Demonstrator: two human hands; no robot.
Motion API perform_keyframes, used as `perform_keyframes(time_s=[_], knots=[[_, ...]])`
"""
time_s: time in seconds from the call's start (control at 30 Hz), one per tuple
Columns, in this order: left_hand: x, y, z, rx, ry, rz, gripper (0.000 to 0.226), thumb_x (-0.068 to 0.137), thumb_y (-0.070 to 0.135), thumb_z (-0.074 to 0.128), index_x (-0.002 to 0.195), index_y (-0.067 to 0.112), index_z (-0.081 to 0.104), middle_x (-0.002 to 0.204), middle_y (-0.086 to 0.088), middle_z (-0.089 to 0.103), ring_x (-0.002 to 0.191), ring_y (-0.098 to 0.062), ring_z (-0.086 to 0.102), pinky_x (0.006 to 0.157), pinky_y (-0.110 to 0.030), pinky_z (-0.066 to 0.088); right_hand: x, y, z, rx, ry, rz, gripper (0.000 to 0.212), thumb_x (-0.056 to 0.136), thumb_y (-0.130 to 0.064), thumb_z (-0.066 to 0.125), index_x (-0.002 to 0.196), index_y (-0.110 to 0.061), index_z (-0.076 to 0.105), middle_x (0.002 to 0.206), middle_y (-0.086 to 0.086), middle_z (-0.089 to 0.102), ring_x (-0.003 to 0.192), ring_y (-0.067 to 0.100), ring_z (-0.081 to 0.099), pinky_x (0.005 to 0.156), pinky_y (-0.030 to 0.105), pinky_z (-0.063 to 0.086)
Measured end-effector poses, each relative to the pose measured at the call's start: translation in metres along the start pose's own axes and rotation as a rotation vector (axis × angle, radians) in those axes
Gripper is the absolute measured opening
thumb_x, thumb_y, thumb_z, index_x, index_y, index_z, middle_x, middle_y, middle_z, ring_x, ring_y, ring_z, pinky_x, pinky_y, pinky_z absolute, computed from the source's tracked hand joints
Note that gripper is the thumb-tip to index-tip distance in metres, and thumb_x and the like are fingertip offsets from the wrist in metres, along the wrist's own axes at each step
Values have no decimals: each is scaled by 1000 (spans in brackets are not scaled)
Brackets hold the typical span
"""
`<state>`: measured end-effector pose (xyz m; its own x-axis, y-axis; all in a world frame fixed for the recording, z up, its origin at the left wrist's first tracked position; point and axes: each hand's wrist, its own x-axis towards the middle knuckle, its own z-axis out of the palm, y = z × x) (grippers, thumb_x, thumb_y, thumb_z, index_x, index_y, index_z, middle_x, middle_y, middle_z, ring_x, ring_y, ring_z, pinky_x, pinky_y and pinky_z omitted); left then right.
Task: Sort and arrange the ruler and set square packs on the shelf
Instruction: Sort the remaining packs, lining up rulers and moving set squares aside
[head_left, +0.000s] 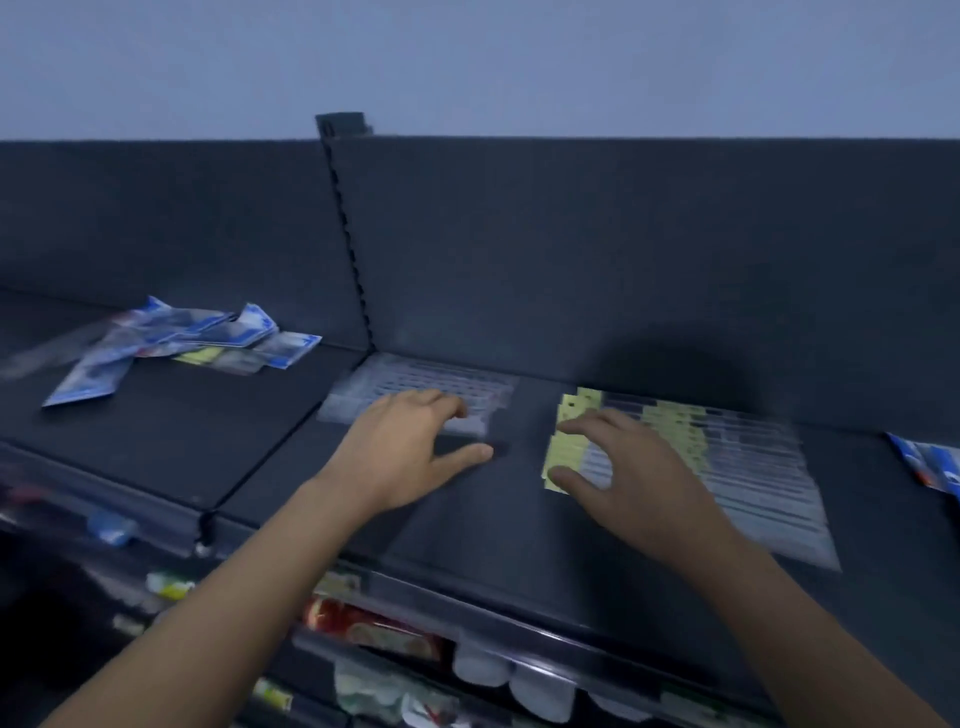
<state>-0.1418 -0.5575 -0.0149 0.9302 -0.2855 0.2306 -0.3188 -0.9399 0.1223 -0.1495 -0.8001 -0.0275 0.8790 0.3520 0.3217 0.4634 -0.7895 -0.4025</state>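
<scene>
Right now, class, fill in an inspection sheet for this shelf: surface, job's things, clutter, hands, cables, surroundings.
Surface: dark shelf, two sections.
Job's things: clear packs by the upright; yellow-topped packs fanned to their right; blue packs heaped on the left section; one blue pack at the right edge.
Clutter: nothing seen.
Hands: left hand rests on clear packs; right hand, fingers spread, touches yellow-topped packs.
Cables: nothing seen.
Surroundings: back panel, slotted upright, goods on lower shelves.
</scene>
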Motion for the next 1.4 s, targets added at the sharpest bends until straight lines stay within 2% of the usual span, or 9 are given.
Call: perform_keyframes(time_s=[0.2,0.5,0.67,0.83,0.9,1.13,1.27,1.33,1.4], knots=[[-67,-135,-41,151,14,-159,66,84,73,36,127,25,51,124,4,57,116,-19,51,93,-34,38,55,-119,69,67,-73,-102,45,88,-47,57,130,-30,50,129,-12,50,115,8,49,93,23,39],[-128,-319,-78,140,-30,-276,68,85,70,43,132,21,48,125,1,56,118,-20,51,98,-36,41,142,-268,169,87,-146,-152,47,88,-50,57,129,-29,51,128,-10,52,115,10,51,97,31,44],[-108,-382,-74,124,-41,-274,68,84,69,46,135,24,44,129,4,54,120,-18,49,98,-33,39,196,-285,209,78,-157,-54,44,90,-48,54,128,-27,52,131,-8,54,119,10,49,95,26,41],[-71,-436,-64,138,-26,-245,69,83,70,46,136,25,45,135,6,52,125,-16,47,97,-31,39,272,-290,246,42,-86,-13,35,94,-38,51,121,-17,57,123,1,59,112,19,54,90,33,45],[-55,-455,-62,129,-42,-245,67,83,69,46,134,25,46,131,6,54,123,-17,49,95,-33,41,302,-293,262,35,-112,-20,36,95,-37,48,122,-14,55,126,4,57,117,21,51,96,36,43],[5,-500,-56,72,-30,-153,59,86,57,57,132,21,50,131,0,55,122,-21,50,98,-33,40,369,-301,307,-249,-321,-24,61,99,-45,36,150,-15,19,156,8,23,141,24,24,112,38,24],[28,-529,-52,24,-52,-120,55,84,53,61,131,27,49,133,5,53,120,-20,51,92,-29,37,364,-293,311,-356,-255,-50,52,101,-36,36,148,-17,25,142,6,44,124,24,45,98,33,36],[36,-548,-48,35,-91,-123,56,82,55,62,127,23,51,128,2,55,117,-21,53,92,-31,40,352,-290,308,-346,-237,-40,51,99,-35,40,146,-19,29,138,1,48,122,21,46,92,29,38],[44,-565,-46,-14,-150,-118,56,79,57,66,119,20,54,119,2,56,109,-20,55,86,-32,43,337,-290,301,-232,-188,44,47,93,-45,49,135,-26,46,126,-9,56,119,15,49,80,24,40]])
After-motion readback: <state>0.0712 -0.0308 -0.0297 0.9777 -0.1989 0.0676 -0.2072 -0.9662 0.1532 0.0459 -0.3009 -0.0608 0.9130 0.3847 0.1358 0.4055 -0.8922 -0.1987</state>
